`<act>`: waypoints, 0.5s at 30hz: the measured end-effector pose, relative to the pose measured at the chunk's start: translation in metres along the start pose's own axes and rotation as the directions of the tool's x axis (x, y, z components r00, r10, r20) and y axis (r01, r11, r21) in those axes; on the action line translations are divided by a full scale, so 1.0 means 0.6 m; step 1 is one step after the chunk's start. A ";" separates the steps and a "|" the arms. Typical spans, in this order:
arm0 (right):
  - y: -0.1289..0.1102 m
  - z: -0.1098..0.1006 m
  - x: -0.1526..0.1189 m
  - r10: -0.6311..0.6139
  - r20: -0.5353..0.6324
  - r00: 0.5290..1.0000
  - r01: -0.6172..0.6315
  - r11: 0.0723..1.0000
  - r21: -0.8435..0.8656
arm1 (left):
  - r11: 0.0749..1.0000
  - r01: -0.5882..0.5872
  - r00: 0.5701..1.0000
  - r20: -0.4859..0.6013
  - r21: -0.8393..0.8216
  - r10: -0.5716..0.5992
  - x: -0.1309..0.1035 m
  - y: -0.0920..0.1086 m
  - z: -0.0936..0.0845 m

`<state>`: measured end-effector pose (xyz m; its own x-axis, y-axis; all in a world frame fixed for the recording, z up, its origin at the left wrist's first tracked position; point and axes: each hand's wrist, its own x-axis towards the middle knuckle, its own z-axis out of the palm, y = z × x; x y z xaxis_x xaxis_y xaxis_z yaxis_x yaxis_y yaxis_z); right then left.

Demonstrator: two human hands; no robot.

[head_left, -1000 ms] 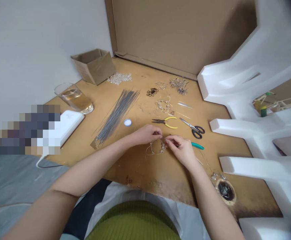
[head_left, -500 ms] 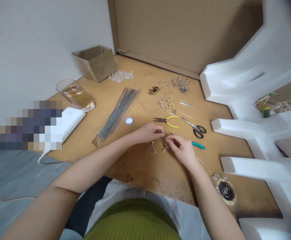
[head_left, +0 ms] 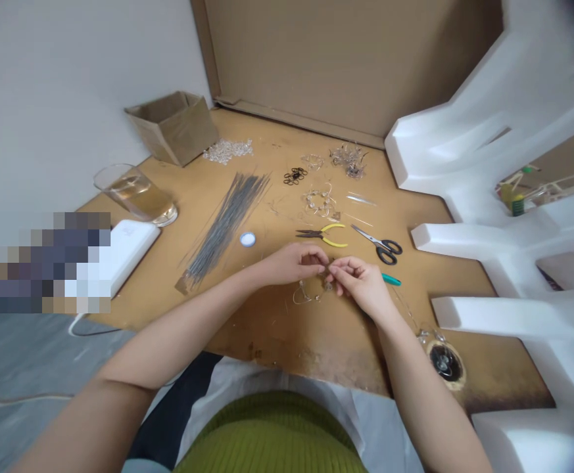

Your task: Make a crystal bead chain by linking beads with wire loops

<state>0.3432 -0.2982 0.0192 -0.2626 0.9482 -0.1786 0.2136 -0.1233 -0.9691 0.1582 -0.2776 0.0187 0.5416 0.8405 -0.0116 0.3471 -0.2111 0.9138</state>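
Note:
A loop of thin wire with clear beads [head_left: 307, 295] hangs from the meeting fingertips of both hands, low over the table. My left hand [head_left: 299, 263] pinches it from the left, thumb against forefinger. My right hand [head_left: 358, 282] is closed on its other side, and the tips of the two hands nearly touch. The exact bit of wire between them is too small to make out. Partly behind my right hand lies a tool with a green handle [head_left: 391, 279]. Yellow-handled pliers [head_left: 322, 234] and black-handled scissors [head_left: 382, 246] rest just beyond the hands.
Left of the hands lie a bundle of grey wires [head_left: 227, 226] and a small white disc [head_left: 248, 239]. Farther back are clear beads [head_left: 228, 151], a cardboard box [head_left: 175, 131] and a glass of liquid [head_left: 141, 198]. A beaded wire ring [head_left: 319, 200] lies mid-table; white foam [head_left: 484, 243] lines the right.
The hands have drawn closer, with the fingertips now almost together on the beaded wire. My right hand covers more of the green handle. The whole view has shifted slightly.

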 end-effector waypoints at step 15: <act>-0.003 -0.002 -0.003 -0.018 0.026 1.000 0.018 1.000 0.005 | 0.986 0.031 0.998 0.064 -0.162 -0.021 -0.007 0.021 -0.002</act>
<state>0.3442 -0.2993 0.0212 -0.2904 0.9425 -0.1654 0.2043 -0.1078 -0.9730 0.1590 -0.2832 0.0307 0.5826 0.8108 -0.0564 0.2351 -0.1017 0.9666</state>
